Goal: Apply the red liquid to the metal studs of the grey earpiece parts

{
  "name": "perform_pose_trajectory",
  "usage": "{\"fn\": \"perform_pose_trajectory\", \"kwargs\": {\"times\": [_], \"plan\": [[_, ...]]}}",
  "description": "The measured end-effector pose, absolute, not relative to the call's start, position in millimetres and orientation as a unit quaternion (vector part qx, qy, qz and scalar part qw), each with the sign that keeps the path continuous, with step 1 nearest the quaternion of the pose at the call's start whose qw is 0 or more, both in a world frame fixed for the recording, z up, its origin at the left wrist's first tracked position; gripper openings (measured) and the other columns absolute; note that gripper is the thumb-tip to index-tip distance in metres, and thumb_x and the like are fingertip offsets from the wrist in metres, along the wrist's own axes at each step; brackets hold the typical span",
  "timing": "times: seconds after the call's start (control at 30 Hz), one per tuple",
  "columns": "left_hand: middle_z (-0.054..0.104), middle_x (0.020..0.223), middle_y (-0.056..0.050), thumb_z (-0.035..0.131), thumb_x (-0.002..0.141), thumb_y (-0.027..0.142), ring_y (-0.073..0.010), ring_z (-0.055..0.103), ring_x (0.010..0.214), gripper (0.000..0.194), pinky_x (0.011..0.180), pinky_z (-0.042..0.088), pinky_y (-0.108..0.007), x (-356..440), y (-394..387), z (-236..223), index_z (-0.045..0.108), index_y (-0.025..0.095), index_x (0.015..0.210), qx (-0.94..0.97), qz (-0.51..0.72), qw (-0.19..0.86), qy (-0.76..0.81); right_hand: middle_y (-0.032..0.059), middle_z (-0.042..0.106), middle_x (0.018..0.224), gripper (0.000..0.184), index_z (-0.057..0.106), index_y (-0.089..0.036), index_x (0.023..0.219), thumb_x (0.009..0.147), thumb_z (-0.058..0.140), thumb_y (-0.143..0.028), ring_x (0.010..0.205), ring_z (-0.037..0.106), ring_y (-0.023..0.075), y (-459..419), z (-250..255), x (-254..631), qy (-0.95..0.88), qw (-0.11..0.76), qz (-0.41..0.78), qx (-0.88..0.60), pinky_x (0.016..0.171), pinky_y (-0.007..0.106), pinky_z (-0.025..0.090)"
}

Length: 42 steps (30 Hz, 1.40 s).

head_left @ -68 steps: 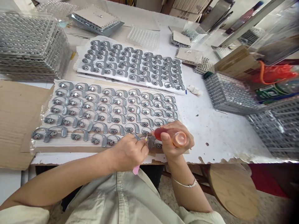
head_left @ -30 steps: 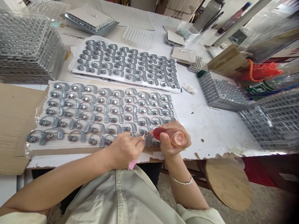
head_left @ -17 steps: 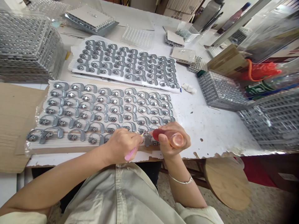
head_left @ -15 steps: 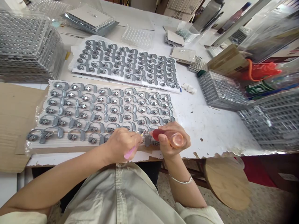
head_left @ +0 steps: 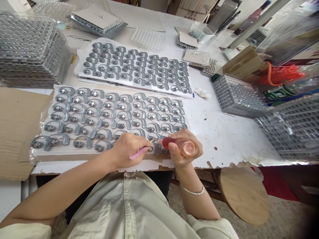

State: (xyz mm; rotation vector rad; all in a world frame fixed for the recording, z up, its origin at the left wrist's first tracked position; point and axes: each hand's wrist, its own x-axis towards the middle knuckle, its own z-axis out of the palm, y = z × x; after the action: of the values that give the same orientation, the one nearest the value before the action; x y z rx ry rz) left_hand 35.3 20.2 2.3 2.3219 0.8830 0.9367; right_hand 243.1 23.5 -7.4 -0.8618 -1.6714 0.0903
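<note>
By the near right part of the front white sheet (head_left: 62,151), the left hand (head_left: 129,146) pinched a thin pink stick (head_left: 138,153) and the right hand's (head_left: 178,160) fingers curled tight round a red bottle (head_left: 172,143), close to a small grey hook (head_left: 157,149) on that sheet. The stick looked light and stiff, best held near its tip. The bottle looked smooth, maybe slippery and squashy, so its round middle seemed safest to hold.

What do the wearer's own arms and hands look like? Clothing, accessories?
Left hand and right hand are ungloved. A thin, silvery bracelet circles the right wrist only. Left sleeve and right sleeve are plain pale khaki, ending near the elbows.
</note>
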Motion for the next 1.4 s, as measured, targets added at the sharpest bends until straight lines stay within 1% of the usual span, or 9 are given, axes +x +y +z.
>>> {"fn": "perform_pose_trajectory", "kwargs": {"times": [0.27, 0.63, 0.83, 1.17, 1.33, 1.4], "plan": [[0.075, 0.08, -0.003, 0.053, 0.082, 0.012, -0.0164, 0.071, 0.07, 0.018, 0.065, 0.053, -0.025, 34.7, 21.9, 4.8, 0.07, 0.017, 0.086, 0.84, 0.34, 0.274, 0.322, 0.0014, 0.062, 0.071, 0.018, 0.059, -0.019, 0.088, 0.08, 0.071, -0.03, 0.057, 0.056, 0.0172, 24.5, -7.6, 242.9, -0.713, 0.601, 0.054, -0.358, 0.051, 0.032, 0.047], [0.075, 0.081, -0.003, 0.055, 0.083, 0.015, -0.0163, 0.071, 0.07, 0.016, 0.067, 0.052, -0.025, 34.0, 23.9, 6.1, 0.07, 0.017, 0.085, 0.819, 0.337, 0.317, 0.338, 0.0017, 0.062, 0.071, 0.018, 0.059, -0.019, 0.087, 0.081, 0.07, -0.031, 0.058, 0.057, 0.0181, 23.5, -7.7, 241.3, -0.714, 0.593, 0.073, -0.365, 0.05, 0.033, 0.049], [0.075, 0.079, -0.003, 0.057, 0.082, 0.016, -0.0159, 0.07, 0.069, 0.015, 0.066, 0.051, -0.024, 33.8, 24.7, 5.8, 0.071, 0.017, 0.085, 0.802, 0.339, 0.346, 0.35, 0.0011, 0.062, 0.07, 0.018, 0.058, -0.02, 0.086, 0.082, 0.069, -0.034, 0.057, 0.058, 0.0182, 23.5, -7.9, 240.6, -0.719, 0.585, 0.061, -0.37, 0.049, 0.034, 0.049], [0.073, 0.072, -0.001, 0.061, 0.08, 0.014, -0.0127, 0.066, 0.062, 0.013, 0.057, 0.045, -0.02, 34.1, 26.9, 8.3, 0.073, 0.017, 0.082, 0.77, 0.342, 0.392, 0.37, 0.0009, 0.064, 0.072, 0.017, 0.06, -0.02, 0.09, 0.08, 0.07, -0.029, 0.058, 0.059, 0.0184, 25.5, -8.0, 238.3, -0.724, 0.599, 0.079, -0.333, 0.052, 0.034, 0.049], [0.071, 0.067, 0.0, 0.062, 0.081, 0.013, -0.0106, 0.062, 0.056, 0.012, 0.052, 0.041, -0.019, 34.4, 26.5, 10.5, 0.073, 0.017, 0.082, 0.763, 0.332, 0.406, 0.379, 0.0022, 0.063, 0.07, 0.018, 0.062, -0.02, 0.083, 0.083, 0.068, -0.037, 0.057, 0.058, 0.0192, 24.6, -7.3, 239.8, -0.693, 0.625, 0.079, -0.351, 0.05, 0.035, 0.048], [0.07, 0.067, 0.001, 0.062, 0.08, 0.012, -0.0099, 0.061, 0.055, 0.012, 0.052, 0.04, -0.019, 34.6, 26.4, 10.9, 0.073, 0.016, 0.081, 0.757, 0.338, 0.412, 0.377, 0.0023, 0.063, 0.07, 0.019, 0.062, -0.02, 0.083, 0.083, 0.068, -0.037, 0.058, 0.058, 0.0193, 24.6, -7.3, 240.0, -0.696, 0.62, 0.08, -0.354, 0.052, 0.035, 0.048]]}}
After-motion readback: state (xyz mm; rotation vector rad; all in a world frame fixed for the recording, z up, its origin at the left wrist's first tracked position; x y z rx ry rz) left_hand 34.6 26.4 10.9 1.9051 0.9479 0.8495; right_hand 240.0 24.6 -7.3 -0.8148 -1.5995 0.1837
